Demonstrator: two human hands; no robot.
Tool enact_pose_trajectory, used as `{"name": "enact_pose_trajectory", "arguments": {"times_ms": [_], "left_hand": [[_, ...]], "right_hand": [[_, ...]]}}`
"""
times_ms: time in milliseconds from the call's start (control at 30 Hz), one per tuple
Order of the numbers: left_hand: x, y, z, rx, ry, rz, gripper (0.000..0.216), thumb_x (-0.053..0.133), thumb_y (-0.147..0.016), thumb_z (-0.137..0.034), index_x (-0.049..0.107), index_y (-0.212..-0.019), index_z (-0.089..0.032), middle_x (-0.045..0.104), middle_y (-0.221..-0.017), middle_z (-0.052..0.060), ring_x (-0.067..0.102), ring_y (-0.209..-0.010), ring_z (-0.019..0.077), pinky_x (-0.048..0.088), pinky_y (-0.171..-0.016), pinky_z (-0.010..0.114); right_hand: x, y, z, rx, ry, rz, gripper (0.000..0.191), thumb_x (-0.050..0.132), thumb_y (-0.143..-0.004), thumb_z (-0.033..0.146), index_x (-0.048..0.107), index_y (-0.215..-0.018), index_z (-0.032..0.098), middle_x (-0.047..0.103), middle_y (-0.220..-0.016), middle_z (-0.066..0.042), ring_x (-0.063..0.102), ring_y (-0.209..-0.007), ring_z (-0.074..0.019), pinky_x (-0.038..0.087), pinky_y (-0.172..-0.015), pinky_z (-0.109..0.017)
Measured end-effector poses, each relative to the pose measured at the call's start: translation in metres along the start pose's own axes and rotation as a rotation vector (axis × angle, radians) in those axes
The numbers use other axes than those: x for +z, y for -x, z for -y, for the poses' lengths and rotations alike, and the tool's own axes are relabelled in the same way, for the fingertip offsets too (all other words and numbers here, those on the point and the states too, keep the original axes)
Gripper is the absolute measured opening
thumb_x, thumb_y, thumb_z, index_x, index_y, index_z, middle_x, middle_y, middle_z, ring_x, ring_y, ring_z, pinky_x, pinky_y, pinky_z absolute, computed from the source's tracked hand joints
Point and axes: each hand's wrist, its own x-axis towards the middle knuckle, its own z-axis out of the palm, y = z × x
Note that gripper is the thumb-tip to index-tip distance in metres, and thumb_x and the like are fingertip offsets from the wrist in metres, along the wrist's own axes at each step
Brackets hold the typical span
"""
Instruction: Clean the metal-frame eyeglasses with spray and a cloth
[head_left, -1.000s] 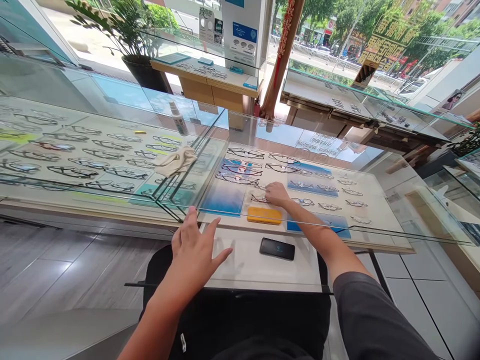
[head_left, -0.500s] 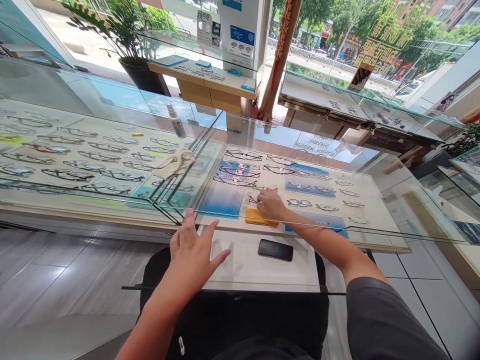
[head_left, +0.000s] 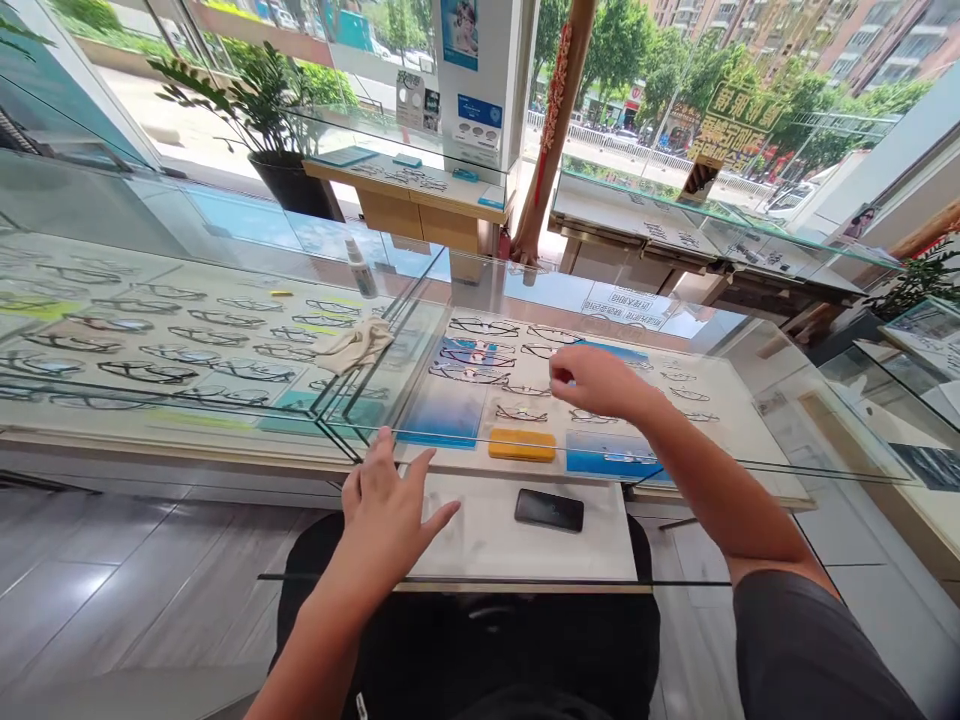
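My left hand [head_left: 390,510] is open with its fingers spread, resting at the near edge of the glass counter top [head_left: 750,470], above a pulled-out white tray [head_left: 480,535]. My right hand [head_left: 592,380] is raised over the display of eyeglass frames, fingers curled into a loose pinch; I cannot make out whether anything is in them. Below it a pair of glasses [head_left: 520,413] lies on the white display board. A yellow case [head_left: 522,445] lies nearer to me, and a black case [head_left: 549,509] sits on the tray.
Rows of eyeglass frames [head_left: 180,335] fill the left showcase. A crumpled cloth [head_left: 358,343] and a spray bottle [head_left: 360,268] sit on its glass top. More glass counters [head_left: 675,215] and a potted plant [head_left: 281,120] stand by the window beyond.
My right hand has lifted away from the glasses by the yellow case and moved up and to the right. My left hand has stayed in place. The view has tilted up slightly.
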Motion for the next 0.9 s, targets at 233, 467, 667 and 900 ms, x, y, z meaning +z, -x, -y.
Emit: {"name": "enact_pose_trajectory", "arguments": {"times_ms": [233, 467, 667, 900], "left_hand": [[-0.044, -0.012, 0.0, 0.028, -0.072, 0.018, 0.069, 0.063, -0.101, -0.053, 0.068, -0.157, -0.014, 0.047, -0.172, 0.031, 0.043, -0.163, 0.0478, 0.037, -0.128, 0.063], [-0.117, -0.054, 0.027, 0.071, -0.002, -0.087, 0.062, 0.047, -0.106, -0.057, 0.071, -0.143, -0.013, 0.079, -0.134, 0.018, 0.073, -0.123, 0.0398, 0.054, -0.099, 0.047], [-0.136, -0.09, 0.051, -0.05, 0.115, -0.325, 0.05, 0.04, -0.114, -0.05, 0.075, -0.113, -0.013, 0.074, -0.105, 0.007, 0.068, -0.097, 0.0223, 0.041, -0.077, 0.029], [-0.087, -0.155, 0.116, -0.204, 0.113, -0.453, 0.05, 0.048, -0.111, -0.043, 0.07, -0.134, -0.005, 0.065, -0.141, 0.024, 0.056, -0.14, 0.0383, 0.042, -0.12, 0.048]], "right_hand": [[0.013, -0.062, -0.081, 0.128, 0.225, -0.169, 0.017, 0.079, -0.094, 0.03, 0.071, -0.105, 0.02, 0.074, -0.125, -0.014, 0.059, -0.124, -0.0347, 0.045, -0.107, -0.045], [0.041, -0.08, -0.084, 0.15, 0.244, -0.153, 0.012, 0.072, -0.097, 0.028, 0.071, -0.106, 0.02, 0.078, -0.118, -0.015, 0.064, -0.117, -0.0323, 0.045, -0.104, -0.043], [0.044, -0.091, -0.082, 0.191, 0.263, -0.162, 0.006, 0.068, -0.097, 0.023, 0.072, -0.101, 0.02, 0.079, -0.117, -0.016, 0.064, -0.116, -0.0324, 0.044, -0.105, -0.044], [0.053, -0.094, -0.079, 0.28, 0.277, -0.219, 0.014, 0.064, -0.095, 0.014, 0.066, -0.108, 0.019, 0.079, -0.115, -0.018, 0.064, -0.116, -0.0361, 0.043, -0.108, -0.048]]}}
